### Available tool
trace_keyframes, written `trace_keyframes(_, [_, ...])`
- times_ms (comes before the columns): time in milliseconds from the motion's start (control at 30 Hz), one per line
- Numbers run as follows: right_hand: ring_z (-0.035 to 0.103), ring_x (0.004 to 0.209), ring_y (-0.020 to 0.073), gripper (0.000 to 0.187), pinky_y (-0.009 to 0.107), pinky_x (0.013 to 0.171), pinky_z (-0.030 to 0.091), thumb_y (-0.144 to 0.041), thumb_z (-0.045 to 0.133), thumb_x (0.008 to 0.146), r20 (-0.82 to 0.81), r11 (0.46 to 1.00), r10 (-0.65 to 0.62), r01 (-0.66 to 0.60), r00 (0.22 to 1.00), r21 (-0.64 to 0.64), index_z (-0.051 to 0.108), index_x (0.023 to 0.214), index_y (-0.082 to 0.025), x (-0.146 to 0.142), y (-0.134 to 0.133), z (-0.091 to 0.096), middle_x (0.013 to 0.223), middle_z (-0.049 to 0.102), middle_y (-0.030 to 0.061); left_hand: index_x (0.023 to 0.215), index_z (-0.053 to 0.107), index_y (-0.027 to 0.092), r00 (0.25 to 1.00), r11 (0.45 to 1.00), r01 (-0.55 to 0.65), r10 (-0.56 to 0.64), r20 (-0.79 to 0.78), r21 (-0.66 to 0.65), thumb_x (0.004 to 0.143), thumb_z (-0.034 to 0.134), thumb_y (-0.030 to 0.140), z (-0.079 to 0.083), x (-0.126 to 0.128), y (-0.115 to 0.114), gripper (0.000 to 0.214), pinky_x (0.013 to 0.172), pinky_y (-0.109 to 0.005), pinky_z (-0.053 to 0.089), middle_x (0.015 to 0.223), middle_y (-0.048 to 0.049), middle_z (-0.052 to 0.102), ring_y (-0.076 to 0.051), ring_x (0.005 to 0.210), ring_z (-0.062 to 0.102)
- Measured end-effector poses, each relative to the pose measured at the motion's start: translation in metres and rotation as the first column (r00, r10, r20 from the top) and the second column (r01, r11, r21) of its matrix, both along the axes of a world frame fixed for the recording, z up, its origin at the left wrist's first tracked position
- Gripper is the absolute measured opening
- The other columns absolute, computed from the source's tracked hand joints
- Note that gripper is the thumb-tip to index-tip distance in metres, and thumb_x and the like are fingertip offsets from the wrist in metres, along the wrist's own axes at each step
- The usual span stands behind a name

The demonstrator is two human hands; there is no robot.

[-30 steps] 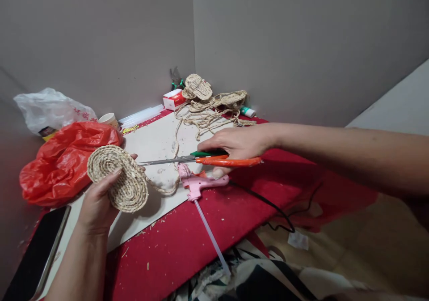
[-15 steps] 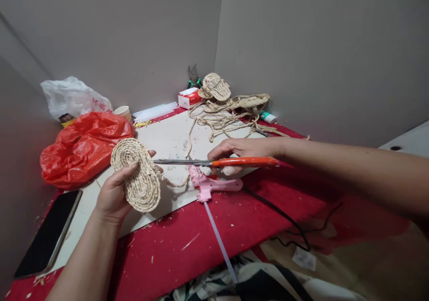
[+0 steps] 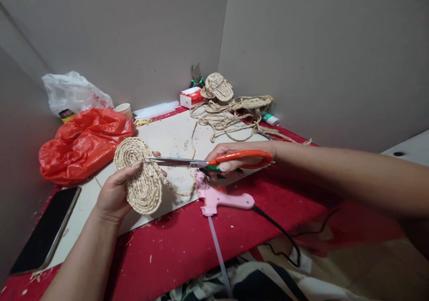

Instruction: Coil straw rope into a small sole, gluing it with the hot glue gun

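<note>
My left hand grips a coiled straw sole, shaped like a small slipper base, thumb on its face and fingers behind. From the sole's right side a braided straw cord trails across the white board. In my right hand are scissors with orange and green handles. Their blades point left and lie over the sole's upper right part; whether they touch the straw I cannot tell. A pink hot glue gun with a glue stick in it rests just below my right hand.
Tangled straw cord and another woven straw piece lie at the back, near pliers and a red-white box. Left stand a red plastic bag, a paper cup and a phone. A black cable runs off the glue gun.
The scissors' blades have moved left over the sole, and their orange handle has turned to show its loop. The view has shifted slightly.
</note>
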State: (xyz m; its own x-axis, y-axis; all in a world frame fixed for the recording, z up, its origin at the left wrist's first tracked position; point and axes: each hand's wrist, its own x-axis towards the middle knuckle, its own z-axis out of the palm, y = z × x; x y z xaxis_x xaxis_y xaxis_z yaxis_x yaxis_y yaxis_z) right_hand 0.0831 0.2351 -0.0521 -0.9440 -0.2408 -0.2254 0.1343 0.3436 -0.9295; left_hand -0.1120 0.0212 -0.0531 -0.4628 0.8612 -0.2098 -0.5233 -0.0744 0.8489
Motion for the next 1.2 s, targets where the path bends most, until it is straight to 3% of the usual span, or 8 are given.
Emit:
trace_keyframes(233, [0.034, 0.046, 0.0034, 0.039, 0.016, 0.042, 0.029, -0.049, 0.063, 0.076, -0.014, 0.992, -0.068, 0.069, 0.998, 0.101, 0.053, 0.075, -0.012, -0.004, 0.008, -0.004, 0.057, 0.039, -0.0050, 0.098, 0.067, 0.008, 0.987, 0.987, 0.163, -0.163, -0.006, 0.010, 0.072, 0.062, 0.020, -0.005, -0.005, -0.001, 0.029, 0.057, -0.032, 0.056, 0.074, -0.0140, 0.070, -0.026, 0.066, 0.069])
trace_keyframes(433, [0.035, 0.058, 0.0050, 0.029, 0.017, 0.053, 0.032, -0.038, 0.064, 0.078, -0.097, 0.999, -0.034, 0.036, 0.995, 0.018, 0.056, 0.076, -0.009, -0.013, 0.007, -0.010, 0.064, 0.042, -0.0030, 0.102, 0.066, 0.008, 0.977, 0.978, 0.209, -0.208, 0.048, -0.021, 0.075, 0.059, 0.021, -0.006, -0.004, 0.000, 0.031, 0.057, -0.029, 0.055, 0.082, -0.0185, 0.071, -0.024, 0.064, 0.069])
trace_keyframes(667, [0.036, 0.058, 0.0053, 0.027, 0.019, 0.053, 0.031, -0.035, 0.065, 0.077, -0.063, 0.998, -0.059, 0.059, 0.996, 0.000, 0.055, 0.076, -0.009, -0.013, 0.008, -0.010, 0.063, 0.041, -0.0036, 0.105, 0.065, 0.008, 0.971, 0.976, 0.216, -0.214, 0.108, -0.012, 0.076, 0.059, 0.023, -0.011, -0.001, 0.001, 0.034, 0.062, -0.030, 0.056, 0.079, -0.0161, 0.071, -0.024, 0.067, 0.069])
trace_keyframes(833, [0.034, 0.057, 0.0053, 0.030, 0.019, 0.052, 0.030, -0.037, 0.064, 0.077, -0.065, 0.996, -0.078, 0.080, 0.995, 0.032, 0.051, 0.070, -0.011, -0.015, 0.011, -0.010, 0.061, 0.039, -0.0040, 0.121, 0.056, 0.013, 0.985, 0.985, 0.171, -0.170, 0.041, -0.001, 0.068, 0.068, 0.014, -0.016, 0.001, 0.001, 0.054, 0.062, -0.031, 0.056, 0.087, -0.0126, 0.071, -0.021, 0.070, 0.068])
trace_keyframes(1000, [0.034, 0.057, 0.0054, 0.030, 0.019, 0.053, 0.030, -0.038, 0.060, 0.081, -0.084, 0.989, -0.057, 0.067, 0.995, 0.128, 0.054, 0.072, -0.010, -0.019, 0.013, -0.009, 0.062, 0.040, -0.0035, 0.125, 0.054, 0.017, 0.997, 0.996, 0.081, -0.081, -0.006, -0.042, 0.071, 0.068, 0.008, -0.018, 0.006, 0.004, 0.057, 0.062, -0.029, 0.056, 0.084, -0.0079, 0.072, -0.017, 0.066, 0.067])
trace_keyframes(1200, [0.040, 0.064, 0.0077, 0.031, 0.020, 0.060, 0.035, -0.041, 0.060, 0.080, -0.094, 0.973, 0.018, 0.004, 0.995, 0.231, 0.056, 0.082, -0.010, -0.020, 0.012, -0.003, 0.069, 0.044, -0.0014, 0.122, 0.056, 0.016, 0.995, 0.993, 0.088, -0.091, -0.031, -0.084, 0.070, 0.070, 0.008, -0.016, 0.004, 0.006, 0.054, 0.062, -0.029, 0.056, 0.083, -0.0084, 0.072, -0.016, 0.065, 0.067])
